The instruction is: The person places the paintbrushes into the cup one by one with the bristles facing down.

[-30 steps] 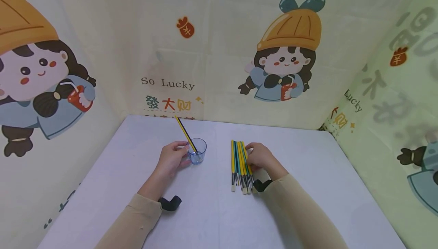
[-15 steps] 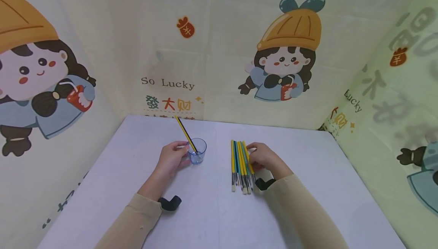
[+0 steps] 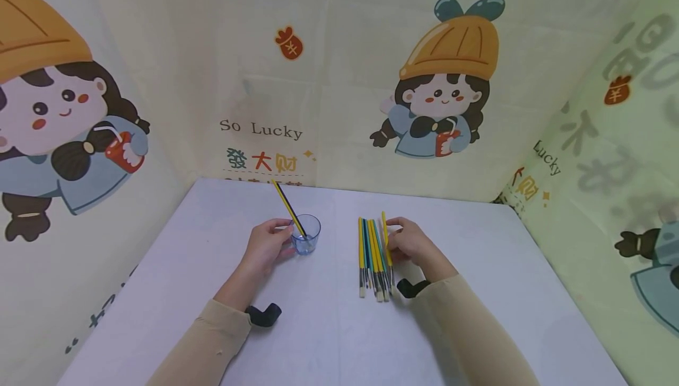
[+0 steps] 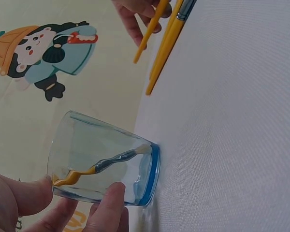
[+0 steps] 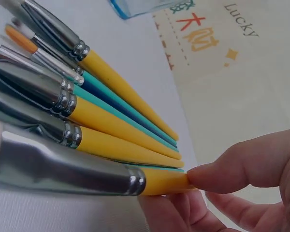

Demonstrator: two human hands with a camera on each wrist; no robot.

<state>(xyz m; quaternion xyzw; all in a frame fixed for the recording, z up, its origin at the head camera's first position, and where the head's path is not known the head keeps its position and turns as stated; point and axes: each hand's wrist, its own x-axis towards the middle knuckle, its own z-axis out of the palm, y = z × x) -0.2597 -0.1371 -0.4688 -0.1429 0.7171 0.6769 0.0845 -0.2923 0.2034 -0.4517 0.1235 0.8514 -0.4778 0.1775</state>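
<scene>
My left hand (image 3: 265,246) grips the side of a clear glass (image 4: 99,135) with a blue base, which stands on the table. One yellow-handled paintbrush (image 3: 286,204) leans inside it, bristles down and its handle jutting past the rim. Over on the right, my right hand (image 3: 415,247) pinches the handle of a yellow paintbrush (image 5: 165,181) between thumb and fingers. This flat brush sits at the right end of a row of paintbrushes (image 3: 371,250) with yellow, teal and dark blue handles. Their bristle ends face me.
A white cloth covers the table (image 3: 329,339). Cartoon-printed fabric walls (image 3: 339,79) rise at the back and on both sides. The glass stands to the left of the brush row, with a gap of bare cloth between them.
The yellow paintbrush in my right hand has come apart from the row at its handle end and shifted slightly right and up. My left hand and the glass stay put.
</scene>
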